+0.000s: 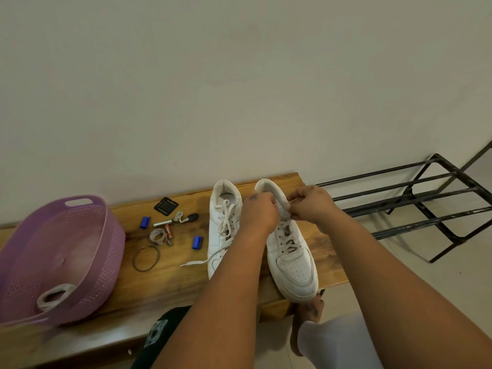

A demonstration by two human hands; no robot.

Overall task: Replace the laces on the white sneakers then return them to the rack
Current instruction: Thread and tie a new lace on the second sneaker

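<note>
Two white sneakers point(266, 235) on a bench point(165, 278), lacing unfinished.
Both hands point(285, 209) pinch the right sneaker's lace ends point(291, 202); rack point(426, 198) waits unused.

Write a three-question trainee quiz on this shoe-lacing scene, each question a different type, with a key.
1. True or false: the purple basket stands to the right of both sneakers.
2. Multiple choice: where are the left hand and the right hand working? A) at the toe of the left sneaker B) at the top eyelets of the right sneaker C) on the metal rack
3. Fill in: a loose lace end trails from the left sneaker across the wooden ____.

Key: 1 false; 2 B; 3 bench.
</note>
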